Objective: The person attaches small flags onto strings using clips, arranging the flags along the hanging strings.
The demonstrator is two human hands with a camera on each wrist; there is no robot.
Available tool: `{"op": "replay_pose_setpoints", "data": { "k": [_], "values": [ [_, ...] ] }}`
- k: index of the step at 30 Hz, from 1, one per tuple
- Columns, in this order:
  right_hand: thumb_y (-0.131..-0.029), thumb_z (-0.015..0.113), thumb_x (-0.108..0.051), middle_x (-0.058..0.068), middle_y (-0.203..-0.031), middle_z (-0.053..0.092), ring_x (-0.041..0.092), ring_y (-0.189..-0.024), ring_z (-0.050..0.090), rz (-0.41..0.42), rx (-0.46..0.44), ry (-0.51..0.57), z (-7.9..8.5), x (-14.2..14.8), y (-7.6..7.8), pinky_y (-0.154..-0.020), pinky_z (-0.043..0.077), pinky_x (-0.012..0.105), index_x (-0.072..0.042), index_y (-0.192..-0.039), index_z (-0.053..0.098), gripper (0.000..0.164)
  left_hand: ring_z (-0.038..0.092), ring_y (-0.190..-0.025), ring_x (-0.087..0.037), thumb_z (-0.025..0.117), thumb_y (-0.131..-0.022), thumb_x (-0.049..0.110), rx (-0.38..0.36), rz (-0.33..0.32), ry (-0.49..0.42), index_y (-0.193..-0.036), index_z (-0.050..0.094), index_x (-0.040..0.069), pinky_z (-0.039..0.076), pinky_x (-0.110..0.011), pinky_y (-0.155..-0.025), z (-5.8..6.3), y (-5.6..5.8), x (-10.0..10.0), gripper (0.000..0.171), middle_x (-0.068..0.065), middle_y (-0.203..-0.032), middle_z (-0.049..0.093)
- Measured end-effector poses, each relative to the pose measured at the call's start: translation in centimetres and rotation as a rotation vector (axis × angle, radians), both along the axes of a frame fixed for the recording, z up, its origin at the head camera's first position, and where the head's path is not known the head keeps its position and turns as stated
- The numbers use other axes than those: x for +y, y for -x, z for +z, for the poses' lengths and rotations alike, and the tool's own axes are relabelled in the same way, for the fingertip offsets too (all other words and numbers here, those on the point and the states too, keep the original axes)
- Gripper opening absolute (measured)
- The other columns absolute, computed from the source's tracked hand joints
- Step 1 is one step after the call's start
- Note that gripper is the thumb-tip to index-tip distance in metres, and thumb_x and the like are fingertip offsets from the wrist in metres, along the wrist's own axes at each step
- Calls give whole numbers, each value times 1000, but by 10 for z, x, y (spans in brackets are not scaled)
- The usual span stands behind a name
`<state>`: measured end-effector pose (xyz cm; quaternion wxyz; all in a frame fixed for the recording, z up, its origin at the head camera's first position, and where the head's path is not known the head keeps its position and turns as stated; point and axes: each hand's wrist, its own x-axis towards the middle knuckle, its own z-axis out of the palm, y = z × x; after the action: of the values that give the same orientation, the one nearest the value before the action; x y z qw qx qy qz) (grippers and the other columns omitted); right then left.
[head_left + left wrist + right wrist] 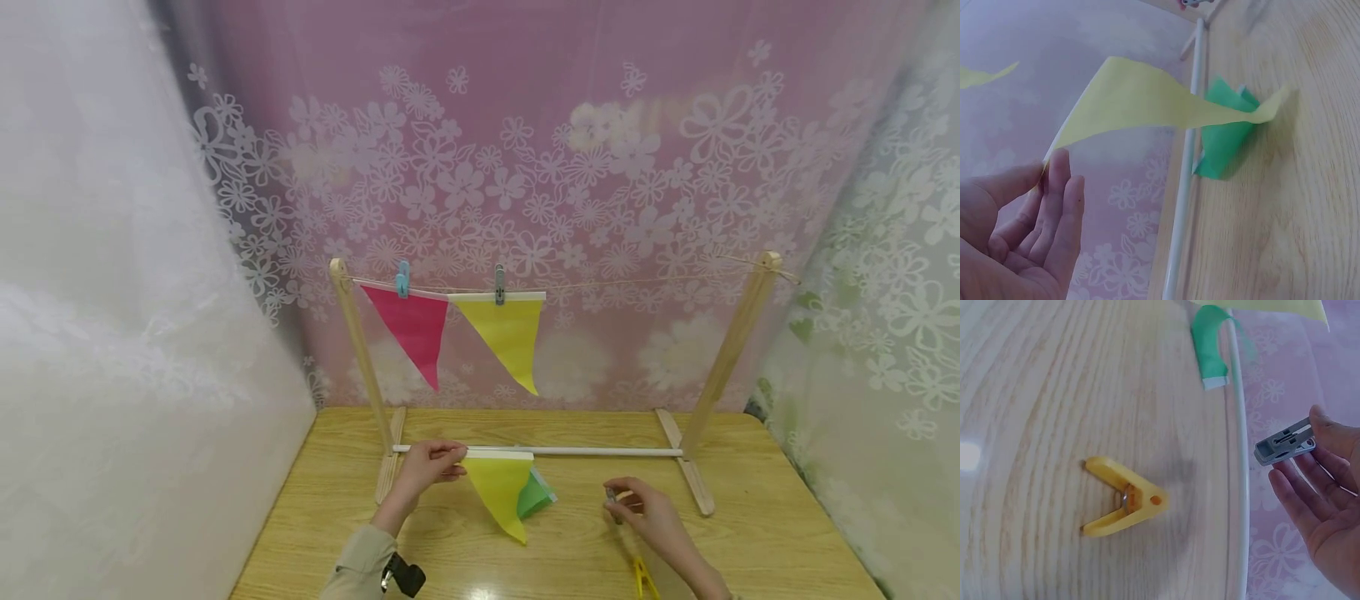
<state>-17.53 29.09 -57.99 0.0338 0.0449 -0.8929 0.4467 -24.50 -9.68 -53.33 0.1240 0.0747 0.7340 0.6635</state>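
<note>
My left hand (pixel 422 477) pinches the top left corner of a yellow pennant (pixel 497 490) by its white edge, between thumb and fingers. The pennant hangs down in front of a folded green pennant (pixel 1225 140) that lies on the table. To the right, my right hand (pixel 649 515) holds a grey clothespin (pixel 1284 445) between thumb and fingertips. A yellow clothespin (pixel 1124 501) lies on the table near that hand. Above, a pink pennant (pixel 412 329) and another yellow pennant (pixel 512 333) hang side by side from a string (pixel 637 281).
A blue clothespin (pixel 402 282) and a grey one (pixel 500 287) clip the hanging pennants. The string runs between two wooden posts, left (pixel 362 358) and right (pixel 723 358). A white rod (pixel 607 452) joins the posts low down. Behind stands a flowered pink curtain (pixel 480 125).
</note>
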Motion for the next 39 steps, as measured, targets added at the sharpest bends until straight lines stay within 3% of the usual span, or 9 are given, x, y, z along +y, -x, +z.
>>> {"op": "replay_pose_setpoints", "data": {
  "k": [7,16,21,28,30,39],
  "values": [
    [-96,72,-23,9,-111,69,12,-88,71,-21,-2,70,18,1,-1,-75,58,22,-8,-123,68,31,75,-89,-25,68,-100,25,-21,-26,-19,-121,66,-8,62,-39,-82,11,-3,8,40,-9,-96,74],
    [-104,61,-21,20,-122,61,8,-92,69,-33,-99,359,47,7,1,-80,60,28,7,-137,56,44,75,-88,-24,68,-100,24,-16,-62,-38,-119,66,-9,63,-36,-80,27,-7,21,38,-10,-96,75],
    [-105,59,-25,19,-124,61,8,-94,68,-57,-117,382,61,11,4,-82,60,28,7,-140,53,47,75,-92,-29,70,-99,24,-4,-86,-31,-116,68,-7,62,-37,-82,35,-8,28,36,-11,-97,76],
    [-104,61,-29,18,-124,65,11,-94,71,-74,-122,403,77,18,6,-84,60,28,5,-142,52,52,76,-83,-19,72,-97,25,-7,-97,-39,-112,69,-5,62,-36,-81,42,-3,42,34,-11,-94,76],
    [-104,60,-29,18,-125,65,11,-94,71,-66,-110,408,82,21,8,-85,59,27,6,-143,52,53,76,-85,-22,71,-97,25,-3,-103,-43,-113,68,-5,62,-36,-81,45,-2,45,34,-11,-95,76],
    [-107,55,-27,-4,-114,65,6,-95,69,-17,-89,455,104,34,17,-88,58,25,12,-147,40,58,75,-93,-33,69,-99,24,10,-123,-58,-117,67,-5,62,-36,-83,59,2,62,35,-14,-94,76]
  ]
}}
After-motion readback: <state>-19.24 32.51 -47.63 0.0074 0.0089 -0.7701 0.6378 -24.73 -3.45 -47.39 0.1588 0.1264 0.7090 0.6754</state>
